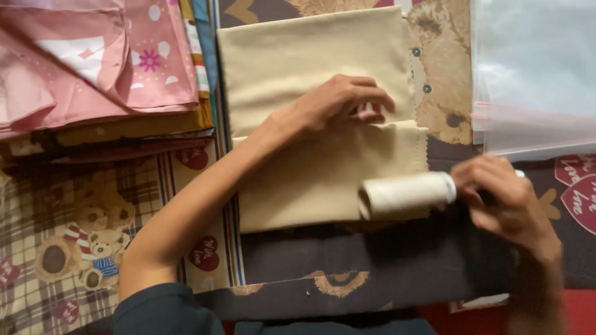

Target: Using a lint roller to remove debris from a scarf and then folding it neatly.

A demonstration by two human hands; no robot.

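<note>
Flanking beige cloth [316,124], pink fabric stack [93,68], clear plastic bags [534,74]

A home sewing or fabric-packing corner is showing here: folded printed cloths [99,68] are piling up at upper left, a teddy-bear bedsheet [81,236] covering the surface.

View count: one, a head-worn camera; no second view, so no shared area.
Position: above the work, at the wearer's head, forearms entering from the bottom edge.
Direction: nearly straight down onto the patterned cloth surface [74,248], possibly a bed or a covered worktop.
Distance: close; the folded beige cloth [310,111] fills the centre.
Frame limits: stacked fabrics [93,74] cut off top left, clear plastic bag [534,62] cut off top right.
Clarity: the right hand [503,198] is blurred; the left hand [341,102] is sharp.
</note>
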